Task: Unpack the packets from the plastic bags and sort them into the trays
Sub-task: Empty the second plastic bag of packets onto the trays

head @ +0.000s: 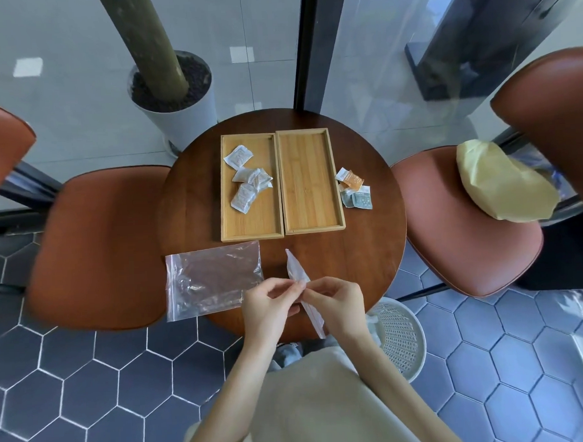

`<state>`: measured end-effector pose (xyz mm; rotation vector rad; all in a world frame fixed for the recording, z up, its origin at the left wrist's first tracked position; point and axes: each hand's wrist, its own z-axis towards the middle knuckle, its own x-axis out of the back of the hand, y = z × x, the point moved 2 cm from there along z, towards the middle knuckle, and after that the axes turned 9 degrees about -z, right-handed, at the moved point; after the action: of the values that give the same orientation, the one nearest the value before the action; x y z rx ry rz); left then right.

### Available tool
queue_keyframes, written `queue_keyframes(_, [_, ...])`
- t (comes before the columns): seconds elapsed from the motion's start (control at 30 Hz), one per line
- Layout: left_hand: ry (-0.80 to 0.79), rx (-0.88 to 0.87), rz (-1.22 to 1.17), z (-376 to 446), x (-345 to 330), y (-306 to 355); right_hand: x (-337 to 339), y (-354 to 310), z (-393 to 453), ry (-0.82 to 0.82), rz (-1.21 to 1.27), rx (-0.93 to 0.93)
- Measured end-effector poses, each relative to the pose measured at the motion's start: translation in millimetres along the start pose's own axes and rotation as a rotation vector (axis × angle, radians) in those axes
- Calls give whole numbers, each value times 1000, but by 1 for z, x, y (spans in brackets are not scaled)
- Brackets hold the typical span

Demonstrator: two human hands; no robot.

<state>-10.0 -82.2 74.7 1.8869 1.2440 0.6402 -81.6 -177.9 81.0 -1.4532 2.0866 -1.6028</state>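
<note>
Two bamboo trays stand side by side on the round wooden table [196, 205]. The left tray [250, 227] holds several white packets [246, 177]. The right tray [311, 180] holds nothing. Orange and green packets [354, 191] lie loose on the table right of the trays. An empty clear zip bag [212, 279] lies flat at the table's near left. My left hand [270, 305] and my right hand [333, 302] both pinch a second clear plastic bag [295, 270], held edge-on above the table's near edge.
Brown chairs stand left [94, 249] and right [460, 226] of the table; a yellow paper bag [502, 181] lies on the right one. A white mesh basket [398, 336] sits on the floor at my right. A potted trunk [174, 102] stands behind the table.
</note>
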Motion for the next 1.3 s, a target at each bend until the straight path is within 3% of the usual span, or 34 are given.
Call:
queue_keyframes(0.17, [-6, 100, -53, -1, 3, 0, 5, 3, -1, -139, 100, -87])
queue_keyframes(0.3, [-6, 162, -101, -3, 2, 0, 8, 8, 0, -187, 308, -305])
queue_keyframes(0.4, [3, 78, 17, -4, 0, 2, 0, 12, -1, -113, 291, -369])
queue_keyframes(0.5, [17, -11, 162, -6, 2, 2, -3, 18, 2, 108, 241, -390])
queue_keyframes(0.63, [56, -163, 428, -8, 13, 8, 17, 21, 13, 347, -52, -181])
queue_keyframes(0.73, [60, -384, 704, -9, 16, 22, 28, 23, 17, 346, -226, -24])
queue_keyframes(0.8, [42, -484, 819, -8, 16, 31, 31, 25, 17, 355, -464, 184])
queue_keyframes(0.93, [37, -522, 785, -5, 18, 39, 36, 29, 16, 349, -668, 440])
queue_keyframes(1.0, [30, -509, 727, -6, 17, 41, 39, 29, 18, 288, -572, 403])
queue_keyframes(1.13, [-21, -447, 649, -9, 9, 47, 46, 38, 25, 66, -69, 57])
queue_keyframes(1.23, [-87, -462, 640, -14, -2, 56, 49, 48, 26, 48, 315, -186])
queue_keyframes(1.3, [-132, -451, 639, -18, -7, 67, 43, 56, 29, 54, 416, -323])
